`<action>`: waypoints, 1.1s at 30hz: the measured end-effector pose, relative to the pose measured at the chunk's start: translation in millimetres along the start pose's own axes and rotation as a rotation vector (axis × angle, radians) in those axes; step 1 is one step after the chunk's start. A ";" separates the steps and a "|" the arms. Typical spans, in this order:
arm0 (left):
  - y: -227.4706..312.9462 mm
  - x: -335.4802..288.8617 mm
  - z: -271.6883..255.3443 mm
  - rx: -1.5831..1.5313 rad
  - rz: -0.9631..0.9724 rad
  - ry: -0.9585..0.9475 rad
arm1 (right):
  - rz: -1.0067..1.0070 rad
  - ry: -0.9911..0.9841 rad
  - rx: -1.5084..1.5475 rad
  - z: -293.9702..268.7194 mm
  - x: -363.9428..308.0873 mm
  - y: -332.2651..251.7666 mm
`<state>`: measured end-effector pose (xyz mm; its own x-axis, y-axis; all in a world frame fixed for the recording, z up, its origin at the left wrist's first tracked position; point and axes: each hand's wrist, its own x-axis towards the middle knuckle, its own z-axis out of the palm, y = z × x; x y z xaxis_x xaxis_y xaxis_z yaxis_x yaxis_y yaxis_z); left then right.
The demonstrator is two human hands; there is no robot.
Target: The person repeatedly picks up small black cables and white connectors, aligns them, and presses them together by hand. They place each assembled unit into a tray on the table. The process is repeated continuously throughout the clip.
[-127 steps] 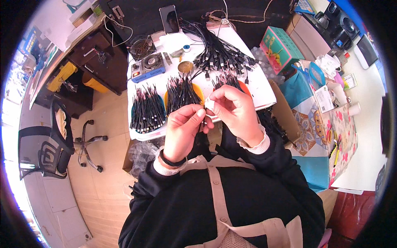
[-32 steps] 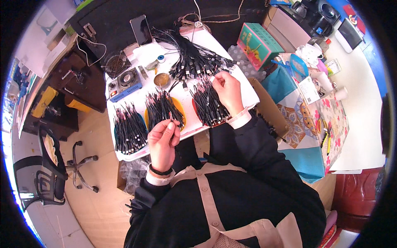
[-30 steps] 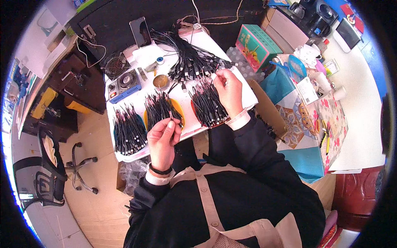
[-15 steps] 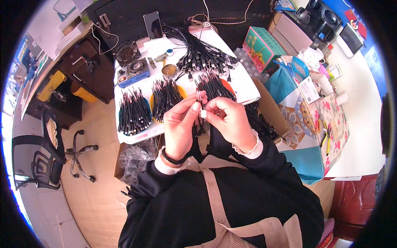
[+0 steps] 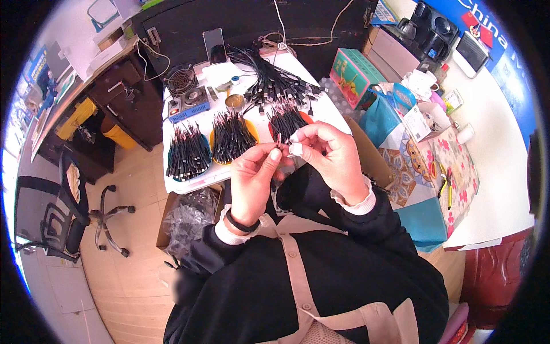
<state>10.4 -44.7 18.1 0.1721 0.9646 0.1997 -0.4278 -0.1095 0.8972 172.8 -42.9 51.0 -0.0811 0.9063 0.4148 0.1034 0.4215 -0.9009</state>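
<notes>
Over the front edge of the white table, my left hand is closed, thumb against forefinger, on a thin cable whose fine wire ends stick up. My right hand is at its right, thumb and forefinger pinched close to the wire ends; whatever they hold is too small to make out. Beyond my hands stand three bundles of short black cables with bare reddish ends: the left bundle on a teal dish, the middle bundle on a yellow one, the right bundle on a red one.
Behind the bundles are a blue heating unit, a small fan, a round tin, a phone and a heap of black cables. A carton of plastic bags stands below. Pliers lie on the right-hand cloth.
My right hand has drawn away to the right from my left fingers, leaving a small gap. The left hand has dropped slightly, and the whole view has shifted a little.
</notes>
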 end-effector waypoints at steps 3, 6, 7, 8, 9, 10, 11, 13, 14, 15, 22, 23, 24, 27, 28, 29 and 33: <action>1.9 -4.1 1.2 -0.065 -0.020 -0.067 | -0.048 -0.091 -0.023 1.5 0.7 -1.0; 5.7 -6.5 -0.5 -0.123 -0.068 -0.105 | -0.012 -0.117 0.035 3.9 -2.3 2.0; 7.1 -8.4 -1.6 -0.166 -0.089 -0.112 | 0.033 -0.125 0.232 5.3 -3.3 3.4; 8.2 -10.2 -2.2 -0.209 -0.109 -0.120 | 0.072 -0.131 0.312 6.2 -4.8 4.2; 9.1 -11.8 -2.5 -0.286 -0.137 -0.113 | 0.109 -0.138 0.390 7.3 -6.0 4.7; 9.8 -13.1 -3.4 -0.288 -0.141 -0.133 | 0.146 -0.143 0.472 8.5 -7.1 4.8; 10.6 -14.3 -4.7 -0.291 -0.145 -0.154 | 0.134 -0.147 0.486 9.5 -8.0 4.4; 10.8 -16.1 -7.0 -0.288 -0.146 -0.171 | 0.115 -0.152 0.520 11.3 -10.0 2.4; 10.2 -16.9 -7.8 -0.272 -0.148 -0.157 | 0.107 -0.154 0.538 12.2 -10.9 1.3; 9.3 -17.1 -8.3 -0.255 -0.146 -0.145 | 0.124 -0.135 0.476 12.7 -12.3 -0.1; 3.7 -19.9 -10.8 -0.285 -0.126 -0.123 | 0.120 -0.163 0.487 16.3 -16.3 5.1; 3.6 -20.0 -11.5 -0.301 -0.134 -0.143 | 0.146 -0.162 0.558 18.1 -15.9 7.3; 3.6 -20.0 -12.4 -0.317 -0.143 -0.164 | 0.166 -0.174 0.630 19.7 -15.6 9.1; 2.8 -20.2 -14.7 -0.337 -0.184 -0.189 | 0.254 -0.222 0.713 21.0 -14.7 10.5; 2.2 -19.7 -15.6 -0.345 -0.200 -0.196 | 0.265 -0.229 0.759 20.6 -14.4 10.3; 1.8 -19.4 -16.7 -0.337 -0.202 -0.204 | 0.295 -0.210 0.692 20.3 -14.2 9.8; -1.5 -20.4 -21.2 -0.308 -0.231 -0.235 | 0.303 -0.300 0.585 11.1 -11.4 12.1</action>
<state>-11.2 -59.1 4.4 0.4760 0.8707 0.1237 -0.5923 0.2134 0.7769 163.9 -48.4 33.9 -0.4104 0.8979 0.1589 -0.3762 -0.0080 -0.9265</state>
